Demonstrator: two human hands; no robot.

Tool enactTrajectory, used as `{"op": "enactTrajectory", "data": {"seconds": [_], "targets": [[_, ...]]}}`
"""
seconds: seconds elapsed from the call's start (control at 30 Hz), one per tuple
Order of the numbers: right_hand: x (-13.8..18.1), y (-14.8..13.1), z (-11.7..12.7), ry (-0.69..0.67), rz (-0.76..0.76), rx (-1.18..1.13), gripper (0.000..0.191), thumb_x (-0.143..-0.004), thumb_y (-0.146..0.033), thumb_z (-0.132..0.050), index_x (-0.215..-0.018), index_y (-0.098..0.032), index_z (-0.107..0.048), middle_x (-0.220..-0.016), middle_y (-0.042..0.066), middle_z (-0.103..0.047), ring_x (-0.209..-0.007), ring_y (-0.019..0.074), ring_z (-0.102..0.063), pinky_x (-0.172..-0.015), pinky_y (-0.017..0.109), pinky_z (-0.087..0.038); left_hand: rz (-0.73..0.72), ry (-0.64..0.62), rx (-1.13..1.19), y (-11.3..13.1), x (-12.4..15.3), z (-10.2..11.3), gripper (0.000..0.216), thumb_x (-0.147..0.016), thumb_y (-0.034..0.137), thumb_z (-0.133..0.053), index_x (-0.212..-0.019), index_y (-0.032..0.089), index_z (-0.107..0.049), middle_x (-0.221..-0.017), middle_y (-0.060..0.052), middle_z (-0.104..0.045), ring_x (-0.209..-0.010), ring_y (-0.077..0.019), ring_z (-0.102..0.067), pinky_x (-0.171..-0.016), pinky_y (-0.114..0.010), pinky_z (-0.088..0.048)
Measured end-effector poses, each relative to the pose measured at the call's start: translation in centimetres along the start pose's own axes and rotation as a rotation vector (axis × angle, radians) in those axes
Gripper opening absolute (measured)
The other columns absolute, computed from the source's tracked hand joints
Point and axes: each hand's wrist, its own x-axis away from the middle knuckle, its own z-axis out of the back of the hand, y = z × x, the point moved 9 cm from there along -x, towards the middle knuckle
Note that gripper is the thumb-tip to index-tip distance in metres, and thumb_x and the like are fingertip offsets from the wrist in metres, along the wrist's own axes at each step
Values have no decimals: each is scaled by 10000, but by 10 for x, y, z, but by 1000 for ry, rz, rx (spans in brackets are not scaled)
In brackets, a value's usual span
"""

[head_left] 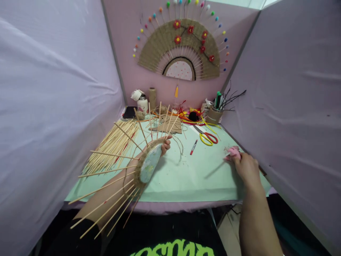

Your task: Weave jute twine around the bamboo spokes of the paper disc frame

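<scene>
A half-round fan frame (149, 167) is gripped at its upper end by my left hand (165, 145). Pale fabric covers its middle, twine winds along its curved edge, and thin wooden sticks fan outward over my left forearm. Loose twine (181, 145) trails near the fingers. Over at the table's right side, my right hand (246, 167) has its fingers closed around a small pink tool (234, 153), whose kind is partly hidden by the hand. A blurred grey streak runs from it across the tabletop.
Many loose sticks (109, 149) lie left. Scissors (207, 138), a red marker (194, 147) and cardboard (170, 125) lie on the green-covered table (186, 185). Behind stand a bottle (142, 105) and a pen can (214, 115). A finished fan (183, 46) hangs on the back wall.
</scene>
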Motion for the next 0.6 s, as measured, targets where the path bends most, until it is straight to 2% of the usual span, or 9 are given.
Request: {"op": "enactTrajectory", "data": {"seconds": [0.07,0.13,0.23,0.3,0.33,0.4,0.47,0.53,0.6], "targets": [[2,13,-13,-71,-18,129,383,-850,-384,-483,-912,-65,-687,-835,238,-660,-854,370,-607,-783,488,-420,-20,-9,-2,2,0,1,360,-932,98,-302,-1213,97,-527,-790,-52,-537,-599,-68,-538,-512,-106,-526],[4,18,-12,-62,-85,172,388,-839,-404,-525,-957,-77,-696,-925,276,-648,-928,415,-597,-781,520,-424,-23,-33,-10,4,-1,3,304,-942,112,-326,-1144,90,-551,-813,-61,-551,-629,-64,-548,-547,-100,-532],[4,-7,11,64,-110,34,424,-822,-428,-567,-1101,-125,-667,-1117,300,-596,-1072,452,-542,-822,562,-422,-9,-54,-39,4,-3,5,244,-950,128,-350,-1032,83,-575,-808,-62,-558,-636,-58,-544,-564,-87,-523],[1,-60,28,124,67,-223,463,-812,-410,-578,-1175,-124,-611,-1179,255,-582,-1146,420,-516,-916,574,-398,-12,-48,-73,5,-5,6,229,-941,119,-366,-999,85,-585,-796,-59,-564,-627,-56,-539,-561,-83,-514],[1,-94,33,96,194,-401,472,-822,-424,-570,-1206,-151,-582,-1212,219,-577,-1176,379,-510,-957,552,-394,-19,-40,-94,6,-6,8,225,-934,113,-375,-990,89,-592,-790,-58,-568,-620,-57,-539,-557,-87,-512],[4,-161,27,-116,343,-781,462,-835,-451,-568,-1235,-223,-536,-1219,146,-592,-1131,282,-561,-951,469,-441,-34,-21,-150,10,-10,13,220,-922,116,-394,-975,102,-607,-781,-58,-578,-607,-67,-546,-544,-105,-512],[13,-221,7,-418,383,-1051,499,-778,-439,-648,-1219,-250,-511,-1140,104,-623,-993,225,-621,-833,392,-508,-43,-6,-228,16,-16,21,197,-916,151,-429,-958,125,-619,-770,-57,-593,-595,-81,-559,-522,-128,-506],[22,-259,-15,-636,349,-1170,532,-727,-402,-697,-1191,-246,-489,-979,56,-652,-771,175,-634,-665,325,-516,-62,15,-324,25,-23,30,179,-911,183,-463,-972,147,-627,-760,-51,-613,-593,-87,-571,-514,-141,-492],[21,-271,-30,-675,305,-1159,447,-734,-390,-675,-1115,-229,-506,-756,-10,-619,-580,135,-558,-531,270,-449,-71,49,-363,34,-31,40,150,-898,217,-503,-940,151,-632,-678,-34,-600,-549,-95,-564,-464,-151,-454]]}}
